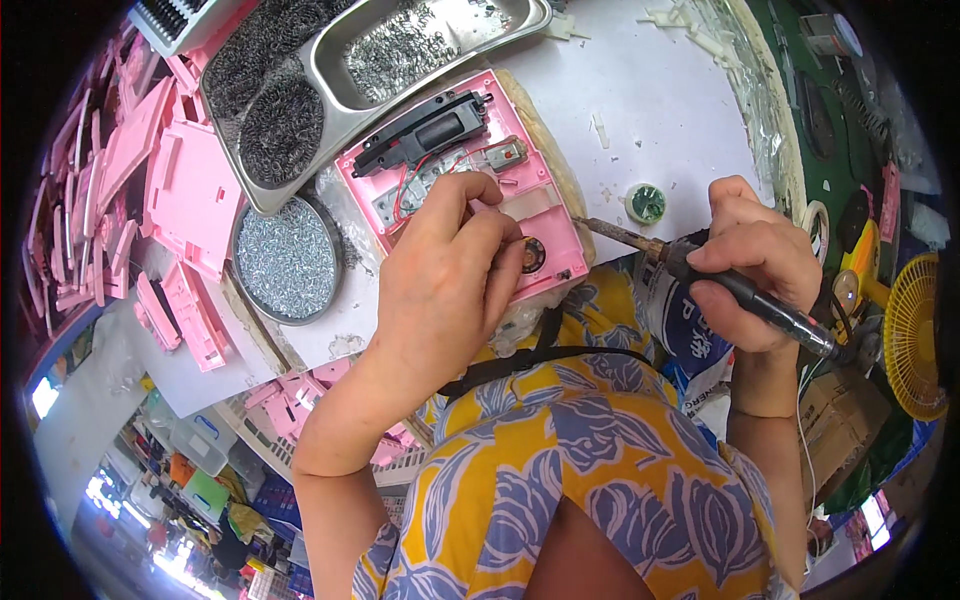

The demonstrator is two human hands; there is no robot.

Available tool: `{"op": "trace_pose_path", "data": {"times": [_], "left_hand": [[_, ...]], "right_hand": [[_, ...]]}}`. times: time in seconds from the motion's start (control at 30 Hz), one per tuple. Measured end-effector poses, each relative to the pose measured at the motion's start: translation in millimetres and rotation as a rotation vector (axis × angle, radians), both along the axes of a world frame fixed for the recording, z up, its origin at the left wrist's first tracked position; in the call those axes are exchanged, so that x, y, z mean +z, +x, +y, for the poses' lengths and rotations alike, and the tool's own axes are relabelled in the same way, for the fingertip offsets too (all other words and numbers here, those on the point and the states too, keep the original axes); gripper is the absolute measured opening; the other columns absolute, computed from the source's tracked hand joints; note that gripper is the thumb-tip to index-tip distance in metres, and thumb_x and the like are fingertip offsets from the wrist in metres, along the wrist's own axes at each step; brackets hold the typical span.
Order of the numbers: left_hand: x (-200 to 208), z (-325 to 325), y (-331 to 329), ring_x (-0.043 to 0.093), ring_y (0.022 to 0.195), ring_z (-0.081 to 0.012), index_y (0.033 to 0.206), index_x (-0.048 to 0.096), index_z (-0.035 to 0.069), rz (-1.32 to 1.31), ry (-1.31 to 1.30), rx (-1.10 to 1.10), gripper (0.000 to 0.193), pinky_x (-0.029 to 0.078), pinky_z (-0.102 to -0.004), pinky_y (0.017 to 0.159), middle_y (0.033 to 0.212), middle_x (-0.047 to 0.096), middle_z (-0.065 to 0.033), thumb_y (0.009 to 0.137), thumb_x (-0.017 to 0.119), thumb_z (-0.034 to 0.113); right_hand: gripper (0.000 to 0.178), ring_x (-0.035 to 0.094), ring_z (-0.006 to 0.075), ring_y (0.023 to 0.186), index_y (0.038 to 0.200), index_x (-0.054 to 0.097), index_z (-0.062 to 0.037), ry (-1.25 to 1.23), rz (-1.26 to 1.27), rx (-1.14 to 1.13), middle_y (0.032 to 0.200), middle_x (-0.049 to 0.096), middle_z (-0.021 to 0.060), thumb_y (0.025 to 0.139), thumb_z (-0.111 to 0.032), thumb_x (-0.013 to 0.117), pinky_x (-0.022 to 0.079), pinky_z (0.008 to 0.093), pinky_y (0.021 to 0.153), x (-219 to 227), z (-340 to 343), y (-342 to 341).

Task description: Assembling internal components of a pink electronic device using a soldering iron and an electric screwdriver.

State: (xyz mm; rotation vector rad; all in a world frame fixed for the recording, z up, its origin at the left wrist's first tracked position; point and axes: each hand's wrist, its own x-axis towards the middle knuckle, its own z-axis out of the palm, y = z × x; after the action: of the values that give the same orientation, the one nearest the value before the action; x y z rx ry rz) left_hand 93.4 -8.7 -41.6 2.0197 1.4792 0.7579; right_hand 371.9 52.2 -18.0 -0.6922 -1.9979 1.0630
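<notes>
the pink casing lay open at the near edge of the white table. over it the left hand was bent, thumb and forefinger drawn close together just beside a round dark part in the lower compartment; from where i stood i could not tell whether they pinched anything. the right hand was wrapped around the black handle of 1 soldering iron, its tip pointing left, near the casing's right rim. in the casing's upper part sat 1 long black module, 1 small motor and red wires. to the right stood 1 small round cup with something green inside. to the left, 1 round dish was full of small silvery pieces, and above it 1 metal tray held dark coils. further left rose a heap of pink plastic parts; far right, 1 yellow fan.
</notes>
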Motion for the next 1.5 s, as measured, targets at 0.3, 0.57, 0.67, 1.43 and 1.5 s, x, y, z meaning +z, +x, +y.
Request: {"op": "trace_pose_path", "data": {"times": [0.3, 0.57, 0.67, 1.43, 1.5], "left_hand": [[14, 10, 0, 0.066, 0.088, -0.0284, 0.092, 0.068, 0.002, 0.083, -0.115, -0.071, 0.016, 0.055, -0.038, 0.073, 0.113, 0.059, -0.0135, 0.078, 0.075, 0.0], [15, 17, -2, 0.067, 0.083, -0.0289, 0.085, 0.066, 0.002, 0.137, -0.068, -0.164, 0.013, 0.056, -0.0408, 0.064, 0.111, 0.059, -0.0116, 0.078, 0.075, 0.007], [13, 17, -2, 0.067, 0.083, -0.0287, 0.085, 0.065, 0.002, 0.098, -0.058, -0.168, 0.013, 0.056, -0.0406, 0.064, 0.111, 0.059, -0.0116, 0.077, 0.074, 0.007], [18, 19, 0, 0.067, 0.085, -0.0307, 0.085, 0.062, 0.0, 0.189, -0.062, -0.196, 0.01, 0.057, -0.0422, 0.064, 0.107, 0.059, -0.013, 0.08, 0.066, 0.007], [18, 19, -1, 0.067, 0.085, -0.0306, 0.084, 0.063, 0.0, 0.18, -0.066, -0.209, 0.009, 0.057, -0.042, 0.065, 0.107, 0.059, -0.0132, 0.081, 0.066, 0.008]], "right_hand": [[0.026, 0.051, 0.0223, 0.053, 0.087, 0.071, -0.0045, -0.049, -0.034, 0.039, 0.064, 0.059, 0.0041, 0.063, -0.002, 0.08, 0.045, 0.0371, 0.067, 0, -5, -13], [0.026, 0.05, 0.0231, 0.054, 0.087, 0.072, -0.0052, -0.056, -0.068, 0.053, 0.064, 0.058, 0.0046, 0.062, -0.002, 0.081, 0.046, 0.0374, 0.067, 0, -6, -16], [0.026, 0.05, 0.0234, 0.054, 0.086, 0.072, -0.0055, -0.052, -0.069, 0.047, 0.064, 0.057, 0.0045, 0.062, -0.003, 0.082, 0.045, 0.0374, 0.067, -1, -6, -16], [0.027, 0.047, 0.0222, 0.054, 0.087, 0.073, -0.0052, -0.061, -0.076, 0.044, 0.062, 0.054, 0.0027, 0.062, -0.005, 0.083, 0.042, 0.0359, 0.064, 4, -3, -14], [0.026, 0.046, 0.0208, 0.053, 0.087, 0.073, -0.0043, -0.075, -0.055, 0.043, 0.061, 0.053, 0.0018, 0.063, -0.006, 0.083, 0.039, 0.0353, 0.062, 8, -3, -4]]}}
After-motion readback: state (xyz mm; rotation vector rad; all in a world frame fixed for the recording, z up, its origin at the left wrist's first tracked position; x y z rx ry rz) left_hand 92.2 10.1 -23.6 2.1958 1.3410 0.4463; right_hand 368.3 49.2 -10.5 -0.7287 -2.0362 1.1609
